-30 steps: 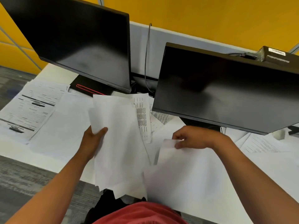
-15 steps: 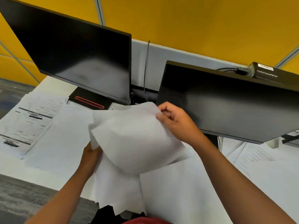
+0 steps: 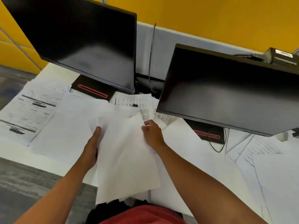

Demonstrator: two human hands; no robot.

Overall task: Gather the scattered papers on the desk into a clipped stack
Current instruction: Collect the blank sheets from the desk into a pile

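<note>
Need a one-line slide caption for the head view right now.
Both hands, left hand and right hand, hold a sheaf of papers above the paper-strewn desk.

Print on the scattered papers (image 3: 34,109) is too blurred to read.

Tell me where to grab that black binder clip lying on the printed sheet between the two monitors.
Pinch the binder clip by its body from above, from the near side. It lies flat on the printed sheet, and the monitors crowd its far side. Its handles are too small to make out.
</note>
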